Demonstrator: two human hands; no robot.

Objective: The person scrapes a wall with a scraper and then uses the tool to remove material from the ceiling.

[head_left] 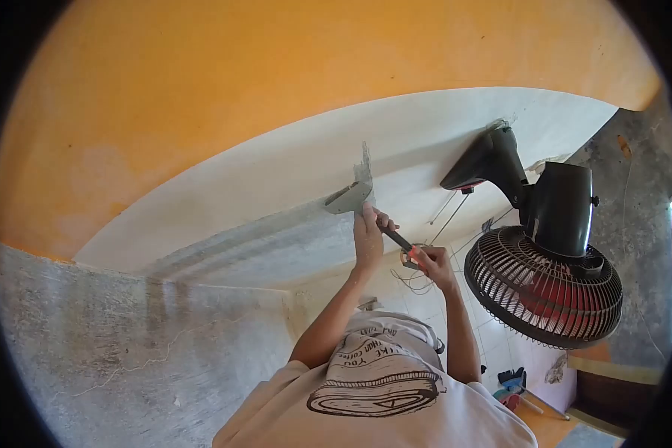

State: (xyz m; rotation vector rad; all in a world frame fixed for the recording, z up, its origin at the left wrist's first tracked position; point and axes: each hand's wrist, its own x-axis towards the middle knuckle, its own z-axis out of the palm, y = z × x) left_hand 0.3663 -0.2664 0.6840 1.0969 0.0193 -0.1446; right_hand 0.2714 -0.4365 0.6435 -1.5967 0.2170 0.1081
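Both hands grip one scraper point(348, 198) with a broad grey head and a black handle that shows red near its lower end. My left hand point(367, 240) is closed around the upper part, just below the head. Farther down, my right hand point(435, 267) wraps the handle's end. The scraper's head lies at the white wall point(291, 168), beside a narrow vertical grey strip point(363, 160) where the paint is gone. Below and left of the head spreads a larger bare grey patch point(254, 246). Whether the blade touches the wall is hard to tell.
A black fan point(543, 287) with red blades is mounted on the wall close to my right arm. Wires point(414, 280) hang behind my right hand. Orange paint point(291, 60) covers the upper area. A rough grey wall point(119, 343) stands at left, furniture point(612, 399) at lower right.
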